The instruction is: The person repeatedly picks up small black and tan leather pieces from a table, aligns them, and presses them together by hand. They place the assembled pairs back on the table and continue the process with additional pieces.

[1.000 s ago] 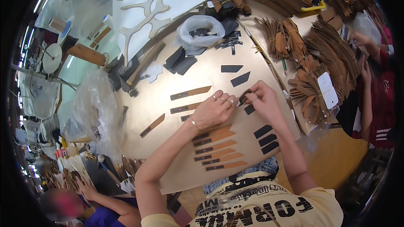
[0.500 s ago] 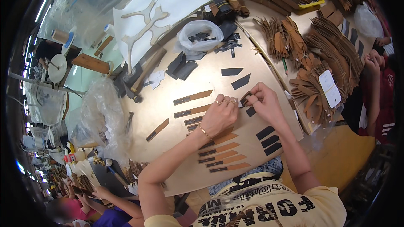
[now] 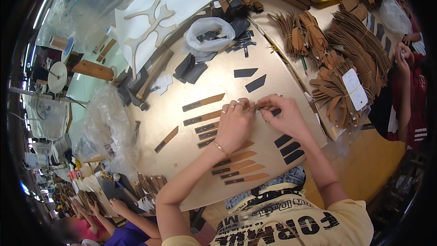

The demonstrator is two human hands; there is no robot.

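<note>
While the left hand [image 3: 235, 120] is facing the right hand [image 3: 285, 113] over the surface [image 3: 214, 79], both grips are pinching a small piece [image 3: 257, 109], mostly hidden between their fingertips; brown-and-black strips [image 3: 205, 102] are lying around the left hand, three black pieces [image 3: 290, 149] beside the right forearm [image 3: 320, 164].

Workshop with bundled brown strips [image 3: 359, 52]

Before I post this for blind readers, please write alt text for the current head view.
A person's left hand and right hand are close together over a tan worktable. Dark-ended brown strips lie around the left hand, black pieces near the right, and tied brown bundles farther right.
</note>
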